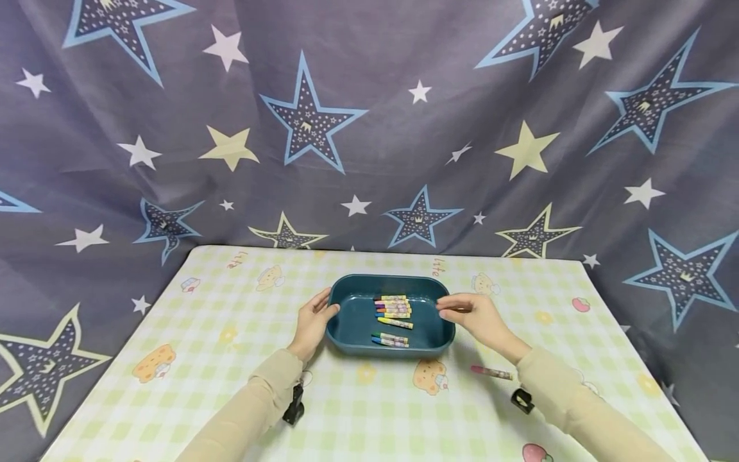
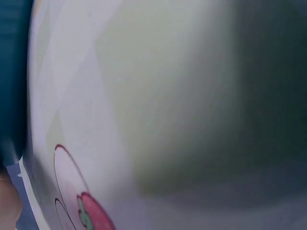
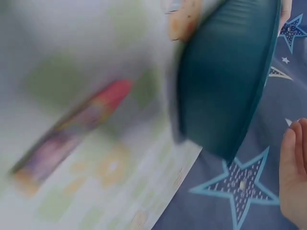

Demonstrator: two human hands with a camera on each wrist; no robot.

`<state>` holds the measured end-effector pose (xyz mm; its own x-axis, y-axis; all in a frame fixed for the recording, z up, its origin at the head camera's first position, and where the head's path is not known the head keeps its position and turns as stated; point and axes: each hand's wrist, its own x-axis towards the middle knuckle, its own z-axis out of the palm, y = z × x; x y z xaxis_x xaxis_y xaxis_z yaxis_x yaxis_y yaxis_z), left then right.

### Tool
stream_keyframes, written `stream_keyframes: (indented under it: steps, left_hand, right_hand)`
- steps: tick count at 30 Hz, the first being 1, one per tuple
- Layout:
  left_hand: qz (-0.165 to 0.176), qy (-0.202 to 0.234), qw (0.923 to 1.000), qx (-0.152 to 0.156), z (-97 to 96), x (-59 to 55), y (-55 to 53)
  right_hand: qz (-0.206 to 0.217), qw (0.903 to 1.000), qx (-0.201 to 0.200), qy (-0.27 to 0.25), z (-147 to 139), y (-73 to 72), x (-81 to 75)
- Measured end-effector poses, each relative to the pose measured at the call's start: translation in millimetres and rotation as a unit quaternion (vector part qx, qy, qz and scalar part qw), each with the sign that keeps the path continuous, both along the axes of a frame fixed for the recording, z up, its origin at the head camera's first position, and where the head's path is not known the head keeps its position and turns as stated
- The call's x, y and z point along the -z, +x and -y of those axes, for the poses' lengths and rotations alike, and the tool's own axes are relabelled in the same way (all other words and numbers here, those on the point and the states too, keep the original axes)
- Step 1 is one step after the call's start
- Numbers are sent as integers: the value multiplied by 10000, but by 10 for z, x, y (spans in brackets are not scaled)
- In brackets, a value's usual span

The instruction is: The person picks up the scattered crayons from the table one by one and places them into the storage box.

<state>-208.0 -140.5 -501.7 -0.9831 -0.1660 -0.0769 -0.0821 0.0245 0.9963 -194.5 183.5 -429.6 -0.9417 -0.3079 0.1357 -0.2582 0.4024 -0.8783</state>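
A dark teal tray [image 1: 352, 350] stands on the table, several crayons [image 1: 395, 323] lying in it in two loose groups. At its left end my left hand [image 1: 310, 326] grips the rim, thumb at the top edge and fingers along the outside; only a bit of this hand [image 2: 8, 203] shows in the left wrist view. By the right rim is my right hand [image 1: 476, 316], its fingers nearly straight and nothing held in them. In the right wrist view this hand [image 3: 295, 177] appears apart from the tray [image 3: 223, 76].
One pink crayon [image 1: 492, 373] lies outside the tray, on the checked tablecloth [image 1: 231, 398] near my right wrist. A grey curtain with stars [image 1: 369, 160] hangs behind the table's far edge.
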Motion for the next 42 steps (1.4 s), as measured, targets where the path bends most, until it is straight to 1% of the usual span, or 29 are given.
stream_keyframes:
  steps: [3,5,10,15,17,21,23,26,28,31,35,42]
  left_hand:
    - [22,-2,10000,29,2,-2,-2]
    - [28,-30,10000,79,3,-4,-4]
    - [63,-40,9999,152,6,-23,-4]
    - [168,87,9995,242,15,-43,-6]
    - [188,109,9994,277,19,-44,-3]
    - [194,94,9994,267,19,-34,5]
    - [186,62,9995,240,16,-25,3]
    - [136,-28,9997,194,7,-19,3]
    - [123,-83,9998,134,4,-19,7]
    - [103,-126,9998,118,5,-11,14]
    - [98,-122,9998,146,10,8,15]
    - [97,-99,9998,171,14,7,10]
  right_hand:
    - [37,9999,81,64,-235,98,19]
    - [88,9997,184,120,-396,161,66]
    - [276,9988,251,320,-744,301,260]
    - [567,9973,27,460,-925,401,479]
    - [623,9964,-167,552,-961,436,555]
    - [764,9935,-383,751,-993,488,663]
    - [733,9931,-428,814,-993,500,693]
    - [538,9935,-475,886,-987,500,711]
    - [381,9937,-456,954,-976,495,720]
    - [272,9934,-380,1051,-961,491,723]
    - [324,9938,-243,1038,-954,494,727]
    - [323,9951,-135,921,-953,477,729]
